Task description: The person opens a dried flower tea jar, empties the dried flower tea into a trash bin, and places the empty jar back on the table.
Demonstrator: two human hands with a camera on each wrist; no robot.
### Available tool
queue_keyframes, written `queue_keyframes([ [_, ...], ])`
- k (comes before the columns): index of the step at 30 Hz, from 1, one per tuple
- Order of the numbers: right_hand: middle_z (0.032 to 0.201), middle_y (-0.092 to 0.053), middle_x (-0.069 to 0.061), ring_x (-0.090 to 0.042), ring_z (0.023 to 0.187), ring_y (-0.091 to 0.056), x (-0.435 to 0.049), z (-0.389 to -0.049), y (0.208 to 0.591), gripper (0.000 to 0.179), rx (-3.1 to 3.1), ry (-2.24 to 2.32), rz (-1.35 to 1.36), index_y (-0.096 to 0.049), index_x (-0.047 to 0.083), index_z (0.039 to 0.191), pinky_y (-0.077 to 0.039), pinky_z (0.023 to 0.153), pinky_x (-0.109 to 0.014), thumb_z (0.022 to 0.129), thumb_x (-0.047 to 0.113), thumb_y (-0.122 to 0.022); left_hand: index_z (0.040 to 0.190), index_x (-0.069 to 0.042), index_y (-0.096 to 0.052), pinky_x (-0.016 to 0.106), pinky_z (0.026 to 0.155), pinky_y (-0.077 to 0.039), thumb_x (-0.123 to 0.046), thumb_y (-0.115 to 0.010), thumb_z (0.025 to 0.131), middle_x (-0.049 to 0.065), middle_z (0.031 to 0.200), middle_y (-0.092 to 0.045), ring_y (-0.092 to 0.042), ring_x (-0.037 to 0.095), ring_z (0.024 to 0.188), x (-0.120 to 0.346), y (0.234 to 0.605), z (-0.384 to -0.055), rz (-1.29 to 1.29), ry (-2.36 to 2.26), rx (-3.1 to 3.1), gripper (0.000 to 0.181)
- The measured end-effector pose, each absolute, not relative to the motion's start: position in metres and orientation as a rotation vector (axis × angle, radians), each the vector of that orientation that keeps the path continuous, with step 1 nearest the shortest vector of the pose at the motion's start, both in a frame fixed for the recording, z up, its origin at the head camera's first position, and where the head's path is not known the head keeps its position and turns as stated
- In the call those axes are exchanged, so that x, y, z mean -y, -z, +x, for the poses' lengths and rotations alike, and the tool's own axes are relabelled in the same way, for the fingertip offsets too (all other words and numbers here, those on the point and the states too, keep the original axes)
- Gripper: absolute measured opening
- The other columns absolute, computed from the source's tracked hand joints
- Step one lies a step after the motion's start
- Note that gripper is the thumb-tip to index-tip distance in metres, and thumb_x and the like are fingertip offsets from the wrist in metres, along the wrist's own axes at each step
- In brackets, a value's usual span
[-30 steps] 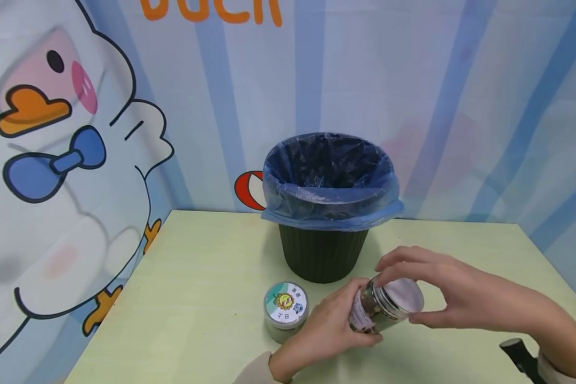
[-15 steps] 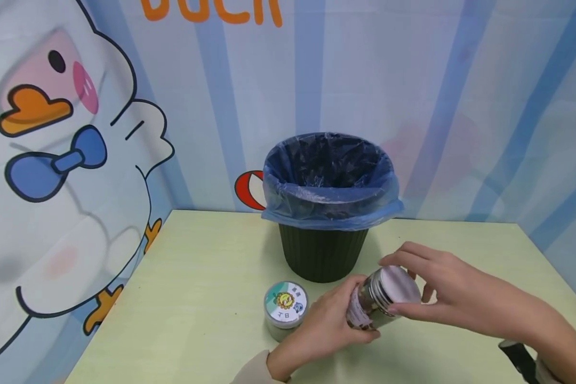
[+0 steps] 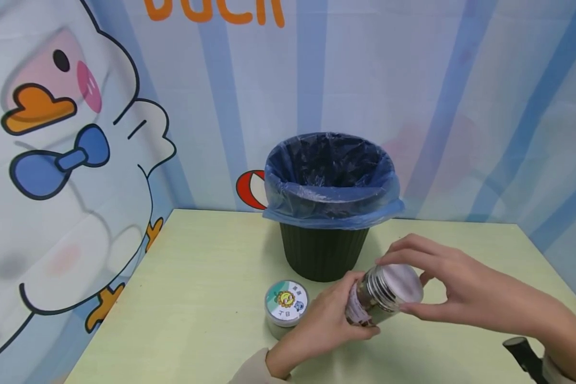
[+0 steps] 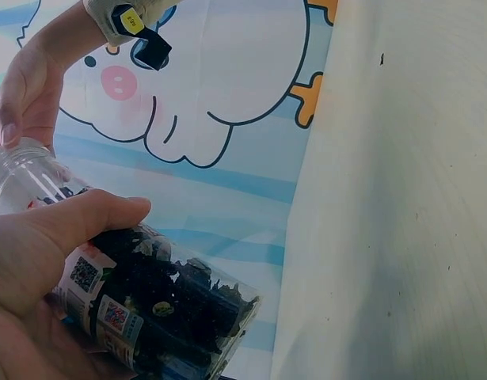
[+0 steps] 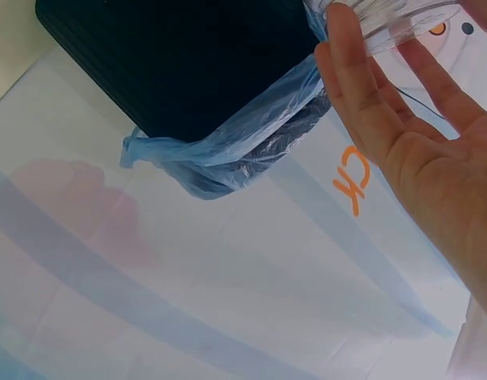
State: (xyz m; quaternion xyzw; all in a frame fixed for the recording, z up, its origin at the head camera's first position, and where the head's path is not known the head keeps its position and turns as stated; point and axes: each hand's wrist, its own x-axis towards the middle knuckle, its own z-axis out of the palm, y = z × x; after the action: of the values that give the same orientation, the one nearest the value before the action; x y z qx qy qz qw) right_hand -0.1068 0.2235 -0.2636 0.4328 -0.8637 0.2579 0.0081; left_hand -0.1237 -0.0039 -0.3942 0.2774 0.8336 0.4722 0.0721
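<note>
In the head view, my left hand [image 3: 327, 316] grips a clear plastic jar [image 3: 365, 309] round its body, tilted with its top to the upper right. Dark, flaky contents and a label with printed codes show through the jar [image 4: 188, 309] in the left wrist view. My right hand [image 3: 453, 280] pinches the jar's whitish lid [image 3: 403, 282] between thumb and fingers. Thread-like rings show at the neck, just below that lid. From the right wrist view, fingers of the right hand [image 5: 417, 142] curve about the clear top. Whether lid and jar are apart, I cannot tell.
A dark bin [image 3: 324, 253] with a blue plastic liner [image 3: 333, 210] stands behind the jar on the pale table [image 3: 197, 298]. Another lidded jar [image 3: 286, 309] with a sunflower picture on top stands left of my left hand. A printed cloth [image 3: 197, 106] backs the table.
My right fingers and thumb have shifted round the lid, turning one way and then partly back. More of the ringed neck shows now. The left hand's grip stays nearly still.
</note>
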Motion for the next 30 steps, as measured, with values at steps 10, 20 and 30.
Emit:
queue_keyframes([
  [10, 0.130, -0.050, 0.006, -0.007, 0.098, -0.056, -0.234, -0.105, 0.261, 0.058, 2.703, -0.776, 1.251, -0.055, 0.028, 0.136, -0.054, 0.063, -0.023, 0.085, 0.024, -0.082, 0.141, -0.023, -0.042, 0.027, 0.090, -0.049, -0.025, -0.088, 0.077, -0.006, 0.125, -0.059, -0.057, 0.006, 0.105, 0.006, 0.395, -0.123, 0.855, -1.435, -2.545, 0.079],
  [20, 0.126, -0.052, 0.007, -0.004, 0.097, -0.056, -0.247, -0.104, 0.266, 0.061, 2.668, -0.716, 1.200, -0.056, 0.026, 0.135, -0.053, 0.061, -0.021, 0.081, 0.021, -0.085, 0.141, -0.023, -0.043, 0.029, 0.093, -0.048, -0.027, -0.088, 0.077, -0.007, 0.127, -0.058, -0.056, 0.006, 0.108, 0.009, 0.388, -0.121, 0.841, -1.472, -2.535, 0.079],
  [30, 0.127, -0.052, 0.005, -0.005, 0.096, -0.056, -0.256, -0.107, 0.274, 0.058, 2.718, -0.752, 1.140, -0.056, 0.026, 0.136, -0.053, 0.060, -0.022, 0.084, 0.023, -0.083, 0.141, -0.023, -0.043, 0.031, 0.095, -0.047, -0.022, -0.089, 0.077, -0.007, 0.130, -0.057, -0.056, 0.008, 0.109, 0.015, 0.382, -0.118, 0.801, -1.530, -2.524, 0.079],
])
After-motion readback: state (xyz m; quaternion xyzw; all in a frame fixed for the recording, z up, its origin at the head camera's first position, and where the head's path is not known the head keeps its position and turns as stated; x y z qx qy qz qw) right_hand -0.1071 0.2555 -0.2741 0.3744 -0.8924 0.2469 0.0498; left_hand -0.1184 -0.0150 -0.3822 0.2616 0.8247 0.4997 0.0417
